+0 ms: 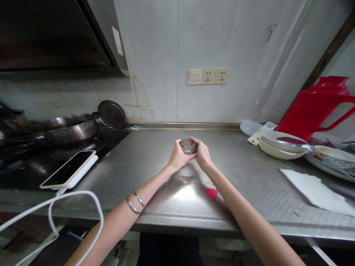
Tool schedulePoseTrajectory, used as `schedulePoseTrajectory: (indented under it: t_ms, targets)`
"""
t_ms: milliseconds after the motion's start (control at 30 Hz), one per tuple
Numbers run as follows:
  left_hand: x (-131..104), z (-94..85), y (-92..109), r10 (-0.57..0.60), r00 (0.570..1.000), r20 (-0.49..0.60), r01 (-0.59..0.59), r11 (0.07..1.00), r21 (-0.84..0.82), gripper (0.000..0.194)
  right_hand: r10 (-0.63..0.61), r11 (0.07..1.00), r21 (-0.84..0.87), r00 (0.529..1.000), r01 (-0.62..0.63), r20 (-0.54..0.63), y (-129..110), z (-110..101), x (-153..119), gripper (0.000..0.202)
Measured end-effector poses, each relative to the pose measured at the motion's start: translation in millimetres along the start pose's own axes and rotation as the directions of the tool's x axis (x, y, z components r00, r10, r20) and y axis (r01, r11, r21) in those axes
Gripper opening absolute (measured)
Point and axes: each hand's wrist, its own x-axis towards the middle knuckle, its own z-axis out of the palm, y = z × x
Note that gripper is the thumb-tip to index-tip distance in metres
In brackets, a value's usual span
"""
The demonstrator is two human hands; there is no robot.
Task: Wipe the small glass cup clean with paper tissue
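Found clamped between left hand [179, 156] and right hand [203, 153]: round metal piece [189, 148] with openwork top, over middle of counter [149, 146]. Held in closed, two-handed grip, pressed from opposite sides. Impossible to tell of contact between piece and counter. Beside right forearm [241, 201], partly covered by it: red-ended item [212, 193], on counter. To left: pan [70, 133] on black stove top [27, 175], dark round disc [111, 114] upright by wall [155, 55], phone [69, 170] and white cable [101, 218] at stove edge. To right: stacked bowls [279, 152], patterned dish [330, 163] and red jug [321, 107], plus white sheet [313, 188] lying nearer front edge.
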Motion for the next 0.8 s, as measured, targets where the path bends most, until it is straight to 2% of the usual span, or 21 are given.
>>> schedulePoseTrajectory:
  t_ms: [67, 200, 267, 400, 500, 600, 667, 733, 800]
  targets:
    - [-3.0, 1.8, 0.4, -0.009, 1.0, 0.024, 0.009, 1.0, -0.022, 0.092, 0.003, 1.0, -0.024, 1.0, -0.003, 0.005, -0.1, -2.7, 1.4, 0.034]
    - [-2.8, 1.6, 1.0, -0.006, 0.975, 0.221, 0.059, 0.97, -0.236, 0.095, 0.041, 0.999, -0.01, 0.999, -0.041, -0.028, -8.0, -8.5, 4.5, 0.032]
    - [0.0, 0.3, 1.0, -0.019, 0.961, 0.275, 0.104, 0.949, -0.297, 0.09, 0.069, 0.997, 0.031, 0.997, -0.068, -0.032, -13.4, -9.5, 4.7, 0.03]
    - [5.1, -2.0, 0.8, -0.019, 0.952, 0.304, 0.12, 0.941, -0.316, 0.069, 0.123, 0.99, 0.068, 0.992, -0.122, -0.005, -18.5, -6.5, 0.7, 0.029]
    - [6.7, -3.6, 0.2, -0.05, 0.968, 0.246, 0.11, 0.965, -0.237, 0.064, 0.09, 0.995, 0.044, 0.996, -0.09, 0.012, -13.4, -3.4, -1.9, 0.029]
    - [6.2, -4.8, -0.7, -0.065, 0.997, 0.05, 0.068, 0.996, -0.063, 0.071, 0.014, 1.0, 0.003, 1.0, -0.014, 0.015, -2.5, -1.8, -1.9, 0.029]
    - [4.7, -4.6, -1.1, -0.05, 0.997, -0.067, 0.054, 0.997, 0.047, 0.077, -0.023, 1.0, -0.015, 1.0, 0.023, 0.01, 5.1, -1.7, -1.3, 0.028]
    - [2.6, -3.4, -1.4, -0.042, 0.994, -0.102, 0.05, 0.996, 0.078, 0.081, -0.043, 0.999, -0.03, 0.999, 0.043, 0.005, 11.0, -2.8, -0.4, 0.027]
    - [0.6, -1.9, -1.6, -0.048, 0.997, -0.062, 0.051, 0.998, 0.043, 0.084, -0.047, 0.998, -0.037, 0.999, 0.047, 0.0, 14.0, -5.3, 0.9, 0.028]
